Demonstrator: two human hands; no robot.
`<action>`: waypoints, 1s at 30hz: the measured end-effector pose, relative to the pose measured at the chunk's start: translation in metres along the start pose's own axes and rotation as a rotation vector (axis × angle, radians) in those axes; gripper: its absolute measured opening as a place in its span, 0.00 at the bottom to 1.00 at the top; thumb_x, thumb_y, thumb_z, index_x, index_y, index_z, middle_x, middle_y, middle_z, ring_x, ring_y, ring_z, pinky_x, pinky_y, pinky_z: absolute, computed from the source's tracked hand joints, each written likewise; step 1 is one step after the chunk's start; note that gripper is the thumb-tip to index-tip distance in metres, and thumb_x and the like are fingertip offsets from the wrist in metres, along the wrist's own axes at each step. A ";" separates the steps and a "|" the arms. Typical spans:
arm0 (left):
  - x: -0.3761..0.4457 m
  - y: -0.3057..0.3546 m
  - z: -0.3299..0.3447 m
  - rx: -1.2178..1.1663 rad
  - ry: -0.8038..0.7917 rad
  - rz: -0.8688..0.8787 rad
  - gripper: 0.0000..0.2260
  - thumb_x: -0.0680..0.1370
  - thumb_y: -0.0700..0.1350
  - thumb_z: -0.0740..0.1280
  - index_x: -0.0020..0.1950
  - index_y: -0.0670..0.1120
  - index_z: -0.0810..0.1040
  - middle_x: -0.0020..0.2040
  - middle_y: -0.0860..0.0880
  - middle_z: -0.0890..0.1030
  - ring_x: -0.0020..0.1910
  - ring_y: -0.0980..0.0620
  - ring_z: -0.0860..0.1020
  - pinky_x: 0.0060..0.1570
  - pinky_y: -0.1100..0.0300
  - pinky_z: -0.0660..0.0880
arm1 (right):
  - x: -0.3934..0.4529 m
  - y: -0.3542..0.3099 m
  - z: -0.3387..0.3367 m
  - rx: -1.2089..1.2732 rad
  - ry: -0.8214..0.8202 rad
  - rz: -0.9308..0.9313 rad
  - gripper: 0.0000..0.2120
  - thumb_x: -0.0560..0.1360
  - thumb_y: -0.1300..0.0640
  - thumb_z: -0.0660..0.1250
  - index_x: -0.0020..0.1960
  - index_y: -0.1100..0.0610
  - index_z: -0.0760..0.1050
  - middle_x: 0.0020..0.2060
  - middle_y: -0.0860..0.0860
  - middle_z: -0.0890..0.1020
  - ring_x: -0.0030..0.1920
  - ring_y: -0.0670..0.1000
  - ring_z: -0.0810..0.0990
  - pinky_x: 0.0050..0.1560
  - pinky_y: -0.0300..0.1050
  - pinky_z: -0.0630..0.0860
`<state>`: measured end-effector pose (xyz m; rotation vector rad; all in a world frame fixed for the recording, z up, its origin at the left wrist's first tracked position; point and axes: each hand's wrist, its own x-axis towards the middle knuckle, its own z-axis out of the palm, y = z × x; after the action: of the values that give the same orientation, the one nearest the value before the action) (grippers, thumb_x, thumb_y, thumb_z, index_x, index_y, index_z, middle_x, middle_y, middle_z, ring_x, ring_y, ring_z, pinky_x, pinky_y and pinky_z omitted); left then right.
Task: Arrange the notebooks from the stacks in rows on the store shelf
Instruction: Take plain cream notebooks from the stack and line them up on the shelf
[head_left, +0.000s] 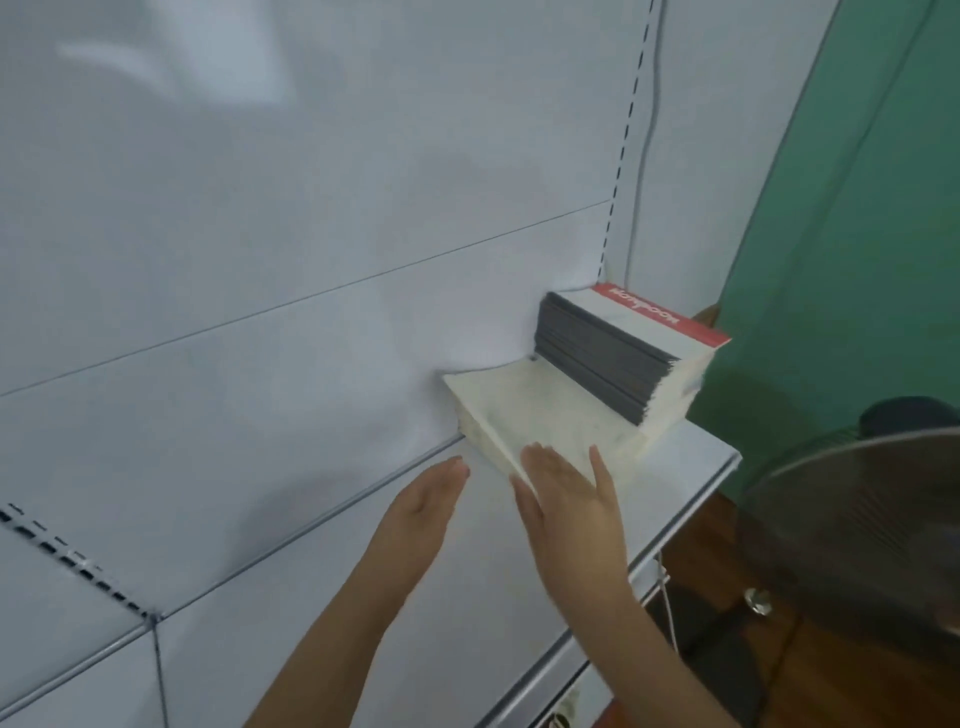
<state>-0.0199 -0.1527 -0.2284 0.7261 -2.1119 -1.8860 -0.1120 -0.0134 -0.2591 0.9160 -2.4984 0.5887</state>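
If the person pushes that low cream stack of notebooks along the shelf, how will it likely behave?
The low cream stack would probably slide as a block, since the right hand lies flat on it. Its layered edges suggest thin books that could shear or fan. It looks fairly heavy, and the white shelf seems smooth.

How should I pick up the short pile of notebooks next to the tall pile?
Probably by its two open sides. The short pile lies flat on the shelf, with the tall pile tight against its right and the back wall behind. So slide the left hand in from the left edge and the right hand under the front edge, then lift.
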 end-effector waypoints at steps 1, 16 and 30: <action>0.004 0.004 0.005 -0.184 -0.044 -0.039 0.23 0.77 0.65 0.63 0.66 0.54 0.77 0.65 0.53 0.80 0.62 0.56 0.79 0.68 0.52 0.71 | -0.005 -0.010 -0.002 0.018 -0.001 -0.032 0.27 0.83 0.45 0.45 0.63 0.54 0.80 0.59 0.48 0.83 0.62 0.44 0.79 0.74 0.53 0.58; -0.014 -0.015 -0.019 -0.583 0.384 -0.223 0.15 0.81 0.56 0.63 0.59 0.47 0.80 0.51 0.45 0.86 0.47 0.44 0.86 0.46 0.49 0.80 | 0.034 0.039 0.027 0.011 -0.306 0.019 0.34 0.79 0.40 0.41 0.77 0.58 0.63 0.75 0.53 0.67 0.76 0.50 0.63 0.79 0.52 0.49; -0.028 -0.020 0.008 -0.834 0.228 -0.140 0.22 0.81 0.52 0.62 0.70 0.40 0.74 0.63 0.38 0.81 0.61 0.38 0.80 0.64 0.43 0.72 | -0.057 -0.057 0.003 0.434 -0.163 -0.243 0.27 0.82 0.40 0.49 0.65 0.55 0.79 0.66 0.49 0.78 0.67 0.50 0.76 0.62 0.48 0.77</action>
<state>0.0047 -0.1325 -0.2446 0.8208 -0.9962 -2.3361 -0.0347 -0.0256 -0.2765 1.4538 -2.3849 1.0308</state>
